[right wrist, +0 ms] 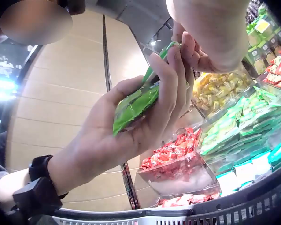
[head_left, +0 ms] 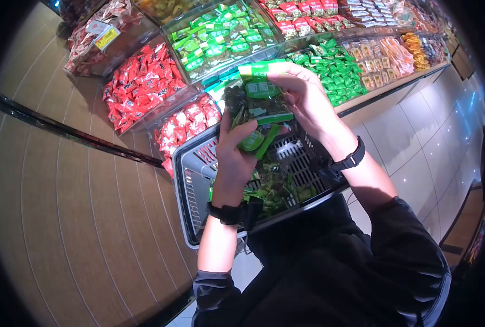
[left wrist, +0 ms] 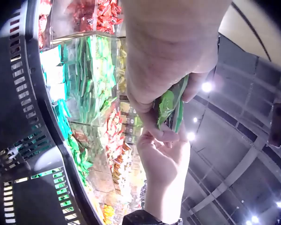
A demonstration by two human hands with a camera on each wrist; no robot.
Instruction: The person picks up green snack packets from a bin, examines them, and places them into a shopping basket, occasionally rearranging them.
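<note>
In the head view, my left hand [head_left: 236, 155] holds green raisin packets in front of me. The upper packet of raisins [head_left: 263, 91] has a clear window with dark contents. A second green packet [head_left: 249, 143] sits lower, under the left thumb. My right hand [head_left: 308, 98] pinches the upper packet near its top right edge. From the right wrist, the left hand's fingers curl round a green packet [right wrist: 136, 107], with the right hand [right wrist: 213, 37] at its upper end. Both hands are above a dark shopping basket [head_left: 180, 188], in which several green packets [head_left: 286, 193] lie.
Sloped display bins stand ahead, with red packets [head_left: 144, 82], green bags [head_left: 220, 35] and small green sweets [head_left: 330, 71]. A yellow price tag [head_left: 107, 38] stands at the left bin. Wooden panelling [head_left: 90, 207] runs along the left, tiled floor [head_left: 417, 125] on the right.
</note>
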